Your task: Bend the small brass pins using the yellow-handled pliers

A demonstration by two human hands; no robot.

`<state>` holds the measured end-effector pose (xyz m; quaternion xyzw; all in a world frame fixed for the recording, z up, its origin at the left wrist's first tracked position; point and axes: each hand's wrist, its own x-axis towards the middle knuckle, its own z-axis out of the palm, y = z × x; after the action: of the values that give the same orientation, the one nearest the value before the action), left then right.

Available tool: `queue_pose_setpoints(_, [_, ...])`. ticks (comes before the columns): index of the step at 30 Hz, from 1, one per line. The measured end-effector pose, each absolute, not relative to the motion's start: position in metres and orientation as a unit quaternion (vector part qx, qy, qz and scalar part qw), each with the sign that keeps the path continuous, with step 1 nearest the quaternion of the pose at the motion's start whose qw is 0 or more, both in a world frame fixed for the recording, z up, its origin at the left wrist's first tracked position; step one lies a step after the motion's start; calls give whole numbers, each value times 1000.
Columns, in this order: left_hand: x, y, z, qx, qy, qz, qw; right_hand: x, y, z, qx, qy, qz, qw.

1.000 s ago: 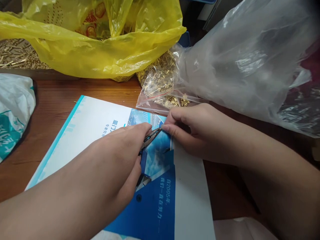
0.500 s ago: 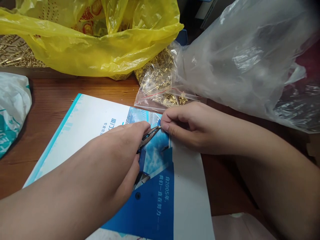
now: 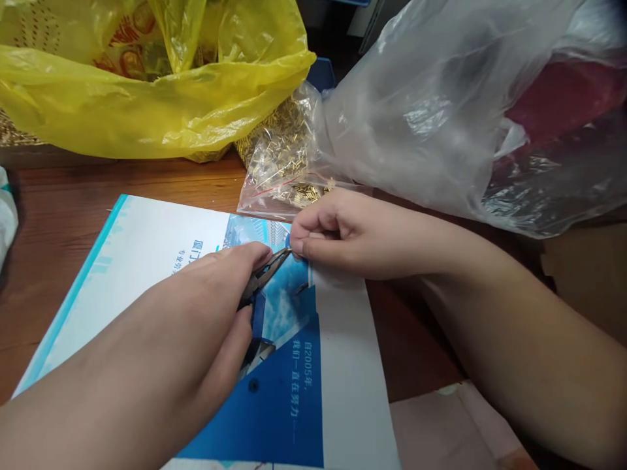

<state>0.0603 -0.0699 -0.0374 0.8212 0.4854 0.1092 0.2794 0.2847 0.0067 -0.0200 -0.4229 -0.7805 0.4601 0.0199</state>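
Observation:
My left hand is wrapped round a pair of needle-nose pliers, whose narrow jaws point up and right. At the jaw tips, my right hand pinches thumb against forefinger. Whatever lies between those fingertips is too small and covered to name. Both hands are over a blue and white printed folder lying on the wooden table. Just beyond my right hand, a clear zip bag holds many small brass-coloured pins.
A yellow plastic bag spreads across the back left, with more brass-coloured pieces beside it. A large translucent bag fills the back right. Part of a white bag shows at the left edge, and pinkish paper lies lower right.
The view has shifted, so the folder, bags and hands all appear further left. The pliers and my right fingertips stay together, with the grips looking the same.

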Motion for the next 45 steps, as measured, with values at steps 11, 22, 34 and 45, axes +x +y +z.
queue_pose_setpoints(11, [63, -67, -30, 812, 488, 87, 308, 279, 6, -13, -455, -769, 449, -16])
queue_pose_setpoints(22, [65, -67, -27, 815, 478, 105, 311, 271, 7, -10, -488, -757, 433, -49])
queue_pose_setpoints(34, [68, -66, -24, 797, 499, 85, 329, 269, 14, -7, -486, -771, 400, -94])
queue_pose_setpoints(45, [68, -66, -26, 804, 492, 91, 321, 273, 18, -12, -485, -766, 411, -100])
